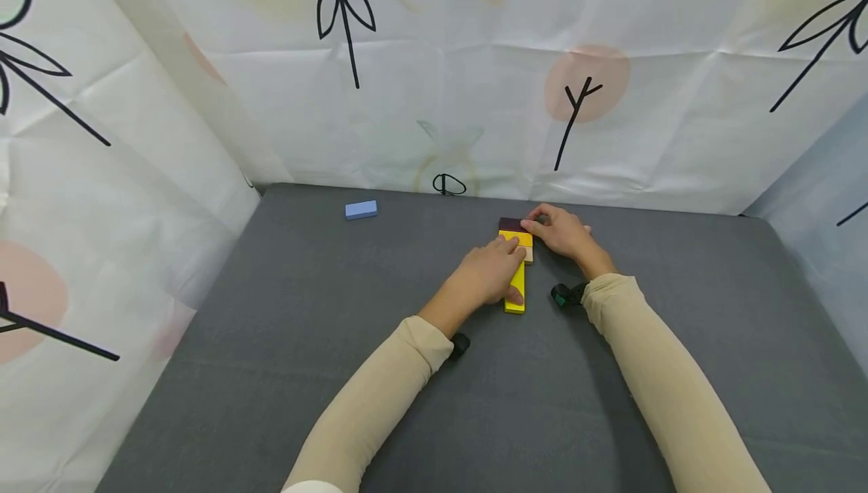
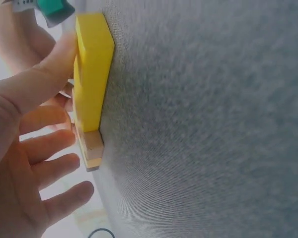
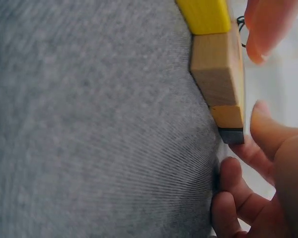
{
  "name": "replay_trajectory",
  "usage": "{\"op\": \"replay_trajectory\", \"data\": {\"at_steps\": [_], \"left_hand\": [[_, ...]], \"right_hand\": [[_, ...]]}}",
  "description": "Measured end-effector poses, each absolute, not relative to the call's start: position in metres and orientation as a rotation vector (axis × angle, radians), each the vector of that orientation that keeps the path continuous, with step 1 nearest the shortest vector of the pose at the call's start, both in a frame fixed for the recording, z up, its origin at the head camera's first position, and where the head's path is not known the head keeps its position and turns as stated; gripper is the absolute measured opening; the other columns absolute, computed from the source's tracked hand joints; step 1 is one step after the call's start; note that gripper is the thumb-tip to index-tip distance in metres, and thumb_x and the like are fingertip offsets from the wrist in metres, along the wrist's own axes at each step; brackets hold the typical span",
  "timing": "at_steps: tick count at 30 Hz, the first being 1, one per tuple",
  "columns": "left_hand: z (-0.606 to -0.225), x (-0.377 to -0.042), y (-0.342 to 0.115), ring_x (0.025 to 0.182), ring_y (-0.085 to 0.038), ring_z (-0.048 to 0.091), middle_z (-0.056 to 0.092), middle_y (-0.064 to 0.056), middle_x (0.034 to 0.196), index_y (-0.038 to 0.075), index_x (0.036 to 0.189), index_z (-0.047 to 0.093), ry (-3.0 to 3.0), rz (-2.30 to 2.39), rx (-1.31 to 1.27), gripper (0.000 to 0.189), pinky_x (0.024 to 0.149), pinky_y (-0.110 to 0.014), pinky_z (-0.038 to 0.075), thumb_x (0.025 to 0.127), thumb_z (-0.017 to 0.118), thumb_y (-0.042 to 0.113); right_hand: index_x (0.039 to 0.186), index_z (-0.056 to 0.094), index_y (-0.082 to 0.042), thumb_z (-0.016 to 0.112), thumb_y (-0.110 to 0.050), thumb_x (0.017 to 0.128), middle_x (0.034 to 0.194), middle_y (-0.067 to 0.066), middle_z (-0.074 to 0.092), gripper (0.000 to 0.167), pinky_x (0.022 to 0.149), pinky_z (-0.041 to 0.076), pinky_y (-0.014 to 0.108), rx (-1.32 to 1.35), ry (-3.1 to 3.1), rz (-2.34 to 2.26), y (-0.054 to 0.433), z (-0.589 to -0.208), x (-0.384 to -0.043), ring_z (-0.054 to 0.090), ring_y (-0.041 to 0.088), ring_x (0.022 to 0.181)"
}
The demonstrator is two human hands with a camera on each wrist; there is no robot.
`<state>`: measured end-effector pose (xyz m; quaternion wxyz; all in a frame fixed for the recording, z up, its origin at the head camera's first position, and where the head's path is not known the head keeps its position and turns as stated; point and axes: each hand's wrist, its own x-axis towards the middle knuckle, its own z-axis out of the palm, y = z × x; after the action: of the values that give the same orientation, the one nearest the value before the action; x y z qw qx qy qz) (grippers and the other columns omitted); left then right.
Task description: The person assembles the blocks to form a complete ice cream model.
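Observation:
A dark block (image 1: 510,224), an orange-yellow block (image 1: 526,239), a plain wooden block (image 3: 216,72) and a long yellow block (image 1: 519,277) lie against one another in a column on the table. My left hand (image 1: 487,274) reaches over the column with spread fingers; its thumb touches the long yellow block near its close end. At the far end, my right hand (image 1: 560,233) is at the dark block's right side. One right fingertip touches that block's far face, while the thumb hovers just above the blocks in the right wrist view.
A blue block (image 1: 361,210) lies apart near the table's back edge, to the left. White patterned cloth (image 1: 441,86) rises behind the grey tabletop (image 1: 305,327) and along its sides. Each wrist carries a small dark camera.

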<state>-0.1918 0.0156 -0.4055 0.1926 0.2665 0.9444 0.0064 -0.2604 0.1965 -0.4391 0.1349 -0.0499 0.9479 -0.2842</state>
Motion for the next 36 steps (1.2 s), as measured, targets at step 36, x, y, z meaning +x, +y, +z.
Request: {"op": "replay_trajectory", "data": {"at_steps": [36], "left_hand": [[-0.412, -0.223, -0.112, 0.146, -0.032, 0.043, 0.049, -0.006, 0.155, 0.019, 0.151, 0.051, 3.025, 0.599, 0.438, 0.052, 0.116, -0.05, 0.044, 0.103, 0.061, 0.035]], "right_hand": [[0.163, 0.03, -0.023, 0.077, -0.055, 0.086, 0.173, 0.015, 0.01, 0.096, 0.12, 0.017, 0.075, -0.783, 2.689, -0.652, 0.199, -0.44, -0.203, 0.004, 0.046, 0.159]]}}
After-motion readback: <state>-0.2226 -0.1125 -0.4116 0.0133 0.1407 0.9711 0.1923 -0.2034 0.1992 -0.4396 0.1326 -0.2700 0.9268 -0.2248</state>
